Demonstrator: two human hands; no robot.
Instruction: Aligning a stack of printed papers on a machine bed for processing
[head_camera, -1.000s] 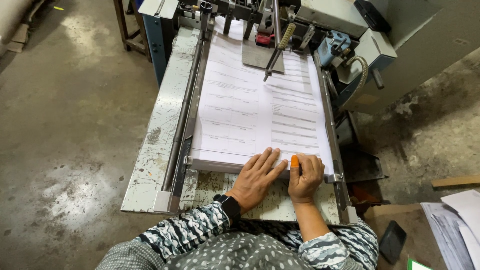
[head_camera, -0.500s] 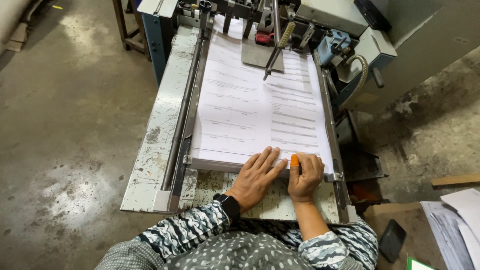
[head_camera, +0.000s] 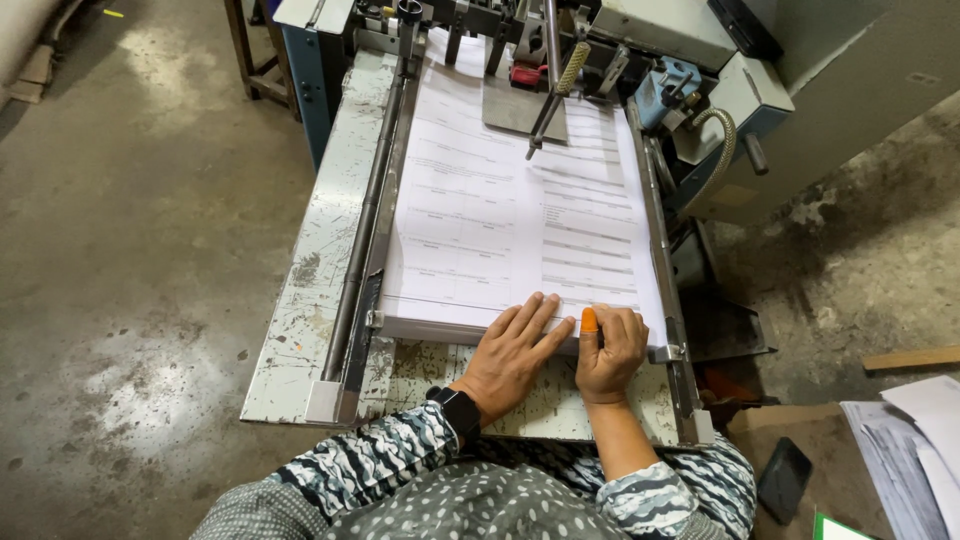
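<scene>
A thick stack of printed white sheets (head_camera: 500, 210) lies on the feed table of a printing machine (head_camera: 330, 240). My left hand (head_camera: 512, 352) lies flat with spread fingers on the stack's near edge; a black watch is on its wrist. My right hand (head_camera: 608, 350) rests beside it on the same edge, fingers curled against the paper, with an orange rubber cap on one fingertip. Both hands press on the near right part of the stack and grip nothing.
Metal side rails (head_camera: 365, 200) flank the stack. Feeder arms and a rod (head_camera: 550, 90) hang over its far end. More loose paper (head_camera: 915, 440) and a dark phone (head_camera: 783, 478) lie on a surface at my right. Bare concrete floor (head_camera: 140, 250) spreads to the left.
</scene>
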